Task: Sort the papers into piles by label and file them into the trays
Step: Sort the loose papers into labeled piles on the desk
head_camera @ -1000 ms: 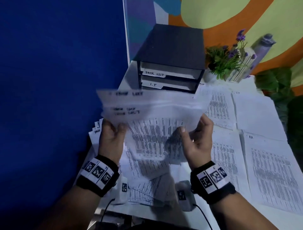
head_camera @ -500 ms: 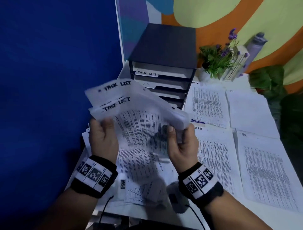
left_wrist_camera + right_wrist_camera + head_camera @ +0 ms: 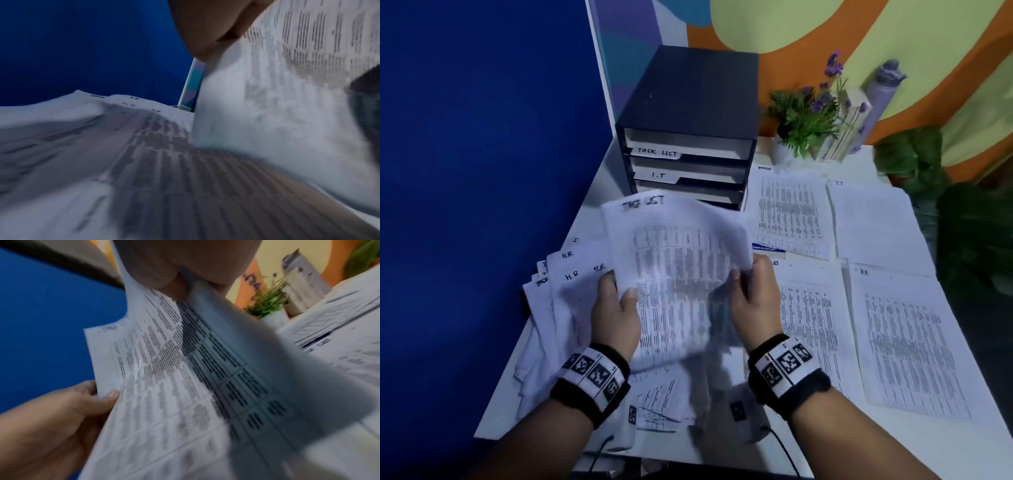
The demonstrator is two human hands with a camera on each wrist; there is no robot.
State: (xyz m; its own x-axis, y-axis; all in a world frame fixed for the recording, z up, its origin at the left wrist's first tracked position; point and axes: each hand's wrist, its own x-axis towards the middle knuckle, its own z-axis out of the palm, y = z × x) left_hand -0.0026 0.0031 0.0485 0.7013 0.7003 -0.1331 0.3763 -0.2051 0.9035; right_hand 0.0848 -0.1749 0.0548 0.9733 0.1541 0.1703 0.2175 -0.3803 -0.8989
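Both hands hold up a few printed sheets headed TASK LIST (image 3: 678,260) above the desk. My left hand (image 3: 616,301) grips their left edge, thumb on the front. My right hand (image 3: 750,291) pinches the curled right edge, as the right wrist view shows on the sheets (image 3: 164,369). A loose unsorted heap (image 3: 565,294) with H.R. and TASK labels lies at the left. The black tray unit (image 3: 688,113) stands behind, its slots tagged TASK LIST (image 3: 657,152) and I.T (image 3: 658,175). Sorted piles lie to the right: ADMIN (image 3: 787,212), IT (image 3: 873,222), TASK LIST (image 3: 811,318), H.R. (image 3: 907,342).
A blue partition (image 3: 482,171) closes the left side. A potted plant (image 3: 804,116) and a grey bottle (image 3: 876,92) stand at the back right. Dark leafy plants (image 3: 969,240) border the desk's right edge. Another printed sheet (image 3: 657,401) lies near the front edge.
The held sheets have come down and toward me, from in front of the tray unit to just above the desk. The right hand has curled their right edge inward.
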